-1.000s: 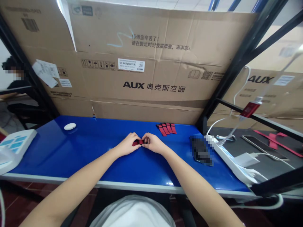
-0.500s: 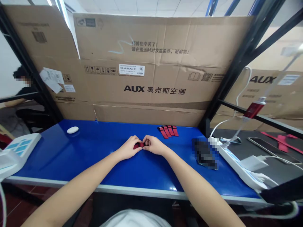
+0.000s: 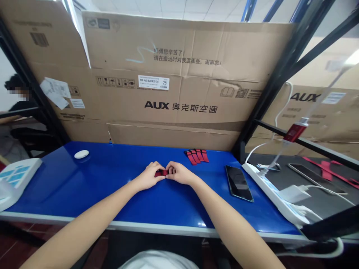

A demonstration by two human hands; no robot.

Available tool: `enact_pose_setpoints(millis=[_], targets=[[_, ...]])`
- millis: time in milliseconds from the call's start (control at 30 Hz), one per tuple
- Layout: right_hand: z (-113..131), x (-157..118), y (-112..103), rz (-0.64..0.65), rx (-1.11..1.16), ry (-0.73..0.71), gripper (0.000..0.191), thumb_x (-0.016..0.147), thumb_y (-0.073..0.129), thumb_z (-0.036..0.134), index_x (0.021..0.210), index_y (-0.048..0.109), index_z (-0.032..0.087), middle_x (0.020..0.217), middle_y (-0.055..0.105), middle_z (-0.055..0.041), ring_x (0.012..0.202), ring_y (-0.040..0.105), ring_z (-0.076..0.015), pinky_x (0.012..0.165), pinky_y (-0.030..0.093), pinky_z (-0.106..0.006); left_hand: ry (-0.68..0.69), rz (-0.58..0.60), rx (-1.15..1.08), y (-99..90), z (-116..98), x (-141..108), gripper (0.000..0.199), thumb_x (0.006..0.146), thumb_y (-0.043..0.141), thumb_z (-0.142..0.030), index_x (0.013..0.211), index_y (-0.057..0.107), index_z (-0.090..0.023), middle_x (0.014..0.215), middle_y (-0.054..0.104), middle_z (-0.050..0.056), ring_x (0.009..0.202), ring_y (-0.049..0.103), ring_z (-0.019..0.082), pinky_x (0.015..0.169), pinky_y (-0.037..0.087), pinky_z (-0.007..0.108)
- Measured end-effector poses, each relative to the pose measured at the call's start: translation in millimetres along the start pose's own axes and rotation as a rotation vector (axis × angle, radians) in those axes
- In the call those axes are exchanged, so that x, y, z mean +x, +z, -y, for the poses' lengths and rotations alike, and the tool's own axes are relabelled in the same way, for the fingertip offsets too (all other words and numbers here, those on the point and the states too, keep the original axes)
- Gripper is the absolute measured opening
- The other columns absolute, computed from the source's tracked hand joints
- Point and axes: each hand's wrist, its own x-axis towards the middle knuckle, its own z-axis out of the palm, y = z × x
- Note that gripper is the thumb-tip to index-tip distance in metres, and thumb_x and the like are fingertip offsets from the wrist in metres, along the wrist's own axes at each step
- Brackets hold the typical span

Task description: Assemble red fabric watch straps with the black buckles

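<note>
Over the middle of the blue table (image 3: 134,209), my left hand (image 3: 150,176) pinches the left part of a small red and black strap (image 3: 160,173). My right hand (image 3: 178,173) is closed on the strap's right end, its fingers curled and nearly touching the left ones. Part of the strap is hidden behind my fingers. Behind and right of my hands, several red straps with black ends (image 3: 197,156) lie side by side on the table.
A dark phone (image 3: 239,183) and a white power strip (image 3: 276,196) lie at the right. A round white disc (image 3: 81,154) is at the back left, a white device (image 3: 21,179) at the left edge. Cardboard (image 3: 179,86) stands behind. A person (image 3: 19,97) sits far left.
The whole view has shifted slightly. Both hands keep hold of the strap; slightly more of it shows at the left, and less between my fingertips.
</note>
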Motion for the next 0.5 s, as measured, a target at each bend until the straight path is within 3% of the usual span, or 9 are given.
enact_pose_setpoints(millis=[200, 367, 500], targets=[[5.8, -0.3, -3.1, -0.006, 0.113, 0.054, 0.023, 0.069, 0.073, 0.027, 0.083, 0.057, 0.017, 0.065, 0.055, 0.0049, 0.058, 0.049, -0.0098, 0.055, 0.037, -0.022, 0.046, -0.006, -0.048, -2.0, 0.8, 1.4, 0.03, 0.081, 0.07, -0.037, 0.105, 0.066, -0.02, 0.101, 0.059, 0.007, 0.097, 0.058, 0.023, 0.09, 0.046, 0.038], [6.3, -2.2, -5.5, 0.01, 0.081, 0.049, 0.029, 0.07, 0.074, 0.039, 0.079, 0.058, 0.017, 0.061, 0.053, 0.0054, 0.056, 0.045, -0.0094, 0.053, 0.033, -0.022, 0.171, -0.002, 0.017, -1.9, -10.9, 0.8, 0.023, 0.083, 0.066, -0.032, 0.104, 0.066, -0.021, 0.096, 0.059, 0.005, 0.089, 0.06, 0.02, 0.083, 0.048, 0.032], [8.5, -3.2, -4.3, 0.0, 0.011, 0.043, 0.034, 0.065, 0.077, 0.045, 0.074, 0.059, 0.017, 0.06, 0.054, 0.0047, 0.056, 0.044, -0.0097, 0.052, 0.031, -0.022, 0.168, -0.013, 0.078, -2.1, -17.9, -2.5, 0.023, 0.081, 0.064, -0.028, 0.103, 0.067, -0.022, 0.094, 0.06, 0.005, 0.086, 0.06, 0.02, 0.077, 0.048, 0.03]])
